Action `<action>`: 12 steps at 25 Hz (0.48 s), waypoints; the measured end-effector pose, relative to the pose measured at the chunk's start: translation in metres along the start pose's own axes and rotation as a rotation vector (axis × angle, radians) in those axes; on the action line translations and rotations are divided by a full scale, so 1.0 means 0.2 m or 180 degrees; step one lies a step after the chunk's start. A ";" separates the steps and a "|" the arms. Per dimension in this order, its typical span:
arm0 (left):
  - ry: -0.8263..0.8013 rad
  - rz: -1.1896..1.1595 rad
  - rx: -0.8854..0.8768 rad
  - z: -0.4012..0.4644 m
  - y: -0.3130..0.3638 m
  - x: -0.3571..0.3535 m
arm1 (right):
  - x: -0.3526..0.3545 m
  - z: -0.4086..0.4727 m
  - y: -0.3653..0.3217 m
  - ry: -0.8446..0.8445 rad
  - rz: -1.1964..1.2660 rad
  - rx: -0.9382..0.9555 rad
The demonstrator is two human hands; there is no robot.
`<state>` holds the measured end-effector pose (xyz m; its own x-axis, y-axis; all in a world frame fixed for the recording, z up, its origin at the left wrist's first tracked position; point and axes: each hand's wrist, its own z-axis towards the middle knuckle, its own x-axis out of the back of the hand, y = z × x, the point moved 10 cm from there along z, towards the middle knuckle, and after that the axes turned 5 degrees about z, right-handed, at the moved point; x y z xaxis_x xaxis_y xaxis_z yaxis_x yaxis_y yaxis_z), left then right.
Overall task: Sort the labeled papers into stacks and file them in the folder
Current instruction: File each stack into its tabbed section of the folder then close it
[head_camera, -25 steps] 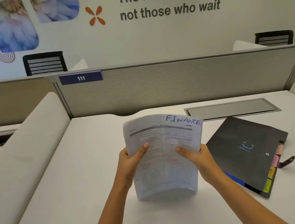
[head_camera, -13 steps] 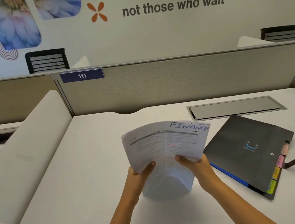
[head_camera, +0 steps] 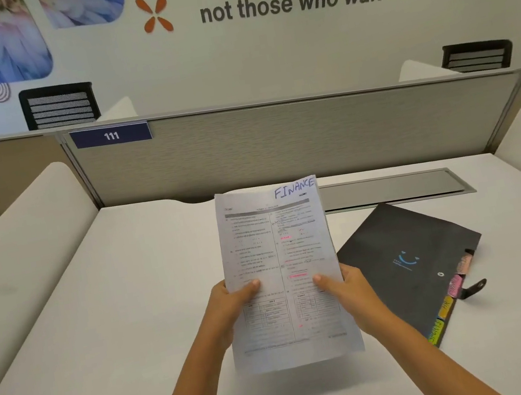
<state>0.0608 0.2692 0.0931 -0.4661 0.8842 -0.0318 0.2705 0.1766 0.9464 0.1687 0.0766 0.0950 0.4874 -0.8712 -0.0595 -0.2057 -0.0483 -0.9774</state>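
Note:
A stack of printed papers (head_camera: 278,249), with "FINANCE" handwritten in blue at its top right corner, stands upright above the middle of the white desk (head_camera: 135,324). My left hand (head_camera: 232,303) grips its left edge, thumb on the front. My right hand (head_camera: 345,290) grips its right edge the same way. To the right lies a closed black folder (head_camera: 399,242) with a blue smile mark. Coloured index tabs (head_camera: 450,296) stick out of its right side.
A grey cable hatch (head_camera: 390,190) sits in the desk behind the folder. A grey partition (head_camera: 277,145) numbered 111 closes off the back. White curved dividers (head_camera: 19,260) flank both sides. Two black chair backs show beyond the partition.
The papers were bent and curled between my hands half a second ago; now they are straightened and held flat and upright, with both hands lower on the sheet's sides.

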 end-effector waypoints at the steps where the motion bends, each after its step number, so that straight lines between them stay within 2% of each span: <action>1: 0.0044 -0.0051 0.0001 0.01 0.00 -0.06 | 0.07 -0.01 0.00 0.0077 -0.0063 0.0011; 6: 0.0157 -0.0198 -0.0109 0.06 0.02 -0.42 | 0.53 -0.03 -0.07 0.0548 -0.0273 0.0131; 8: 0.0245 0.0042 -0.0125 0.07 0.01 -0.60 | 0.76 -0.04 -0.13 0.0789 -0.0335 0.0229; 12: 0.0449 0.0523 -0.0189 0.10 -0.06 -0.97 | 1.33 -0.04 -0.21 0.1702 -0.0047 0.0484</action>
<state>0.1640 0.1047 0.0811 -0.5342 0.8290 0.1656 0.3045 0.0059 0.9525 0.3001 -0.1571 0.1212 -0.0176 -0.9995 0.0270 -0.0580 -0.0260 -0.9980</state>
